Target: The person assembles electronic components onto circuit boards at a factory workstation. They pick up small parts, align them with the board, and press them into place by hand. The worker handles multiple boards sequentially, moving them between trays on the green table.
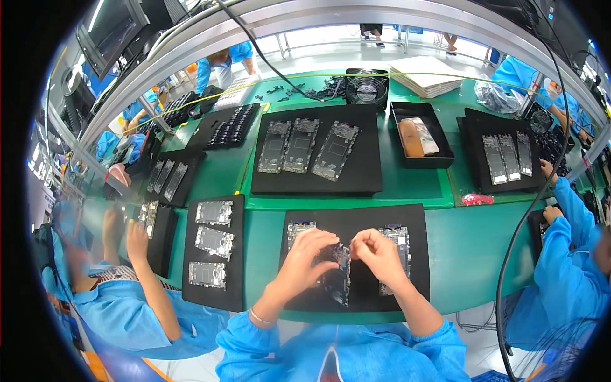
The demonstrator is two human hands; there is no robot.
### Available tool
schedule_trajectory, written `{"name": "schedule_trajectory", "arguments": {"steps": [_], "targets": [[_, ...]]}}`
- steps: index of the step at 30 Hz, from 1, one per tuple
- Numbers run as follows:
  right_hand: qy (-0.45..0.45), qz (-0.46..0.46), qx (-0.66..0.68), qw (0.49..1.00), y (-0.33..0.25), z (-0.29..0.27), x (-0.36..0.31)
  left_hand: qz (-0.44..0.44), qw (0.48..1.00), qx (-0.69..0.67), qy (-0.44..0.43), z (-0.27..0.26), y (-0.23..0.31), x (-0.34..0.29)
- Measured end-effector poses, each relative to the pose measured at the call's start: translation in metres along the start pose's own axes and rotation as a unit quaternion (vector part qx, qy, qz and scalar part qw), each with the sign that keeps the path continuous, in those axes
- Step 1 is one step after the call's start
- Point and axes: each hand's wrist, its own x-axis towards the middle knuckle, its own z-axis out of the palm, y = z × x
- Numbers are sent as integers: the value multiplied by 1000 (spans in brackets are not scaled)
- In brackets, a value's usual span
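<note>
Above a black foam mat [356, 309] directly in front of me, my left hand [299, 261] grips a thin dark smartphone frame with circuitry [339, 280] by its edges, tilted nearly upright. The fingers of my right hand [382, 256] are pinched together beside that frame's upper right edge. Whether they hold a tiny part or the edge itself is hidden. Under my hands lie two more phone frames on the mat: one [299, 229] partly covered by my left hand, the other [402, 245] partly behind my right hand.
A black mat with three phone frames [210, 240] is at my left. Across the green table [458, 254] lie a larger mat with three frames [299, 146], a black box [445, 159] and a small fan [367, 88]. Co-workers sit on both sides; a black cable [514, 254] hangs at right.
</note>
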Motion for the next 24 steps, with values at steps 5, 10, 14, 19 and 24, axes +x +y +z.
{"name": "schedule_trajectory", "arguments": {"steps": [5,10,14,19,24], "targets": [[118,-44,-33,992,0,-15,7,-63,992,59,-89,26,-36,26],[100,-13,-37,994,-7,-15,-13,-160,948,262,-86,-2,-53,17],[43,21,-17,999,11,15,-6,-178,969,145,-94,-23,-56,-2],[1,46,-2,999,7,58,12,-93,994,61,-23,-46,-35,-19],[-16,10,-33,999,10,75,15,-62,997,53,0,-51,-27,-26]]}}
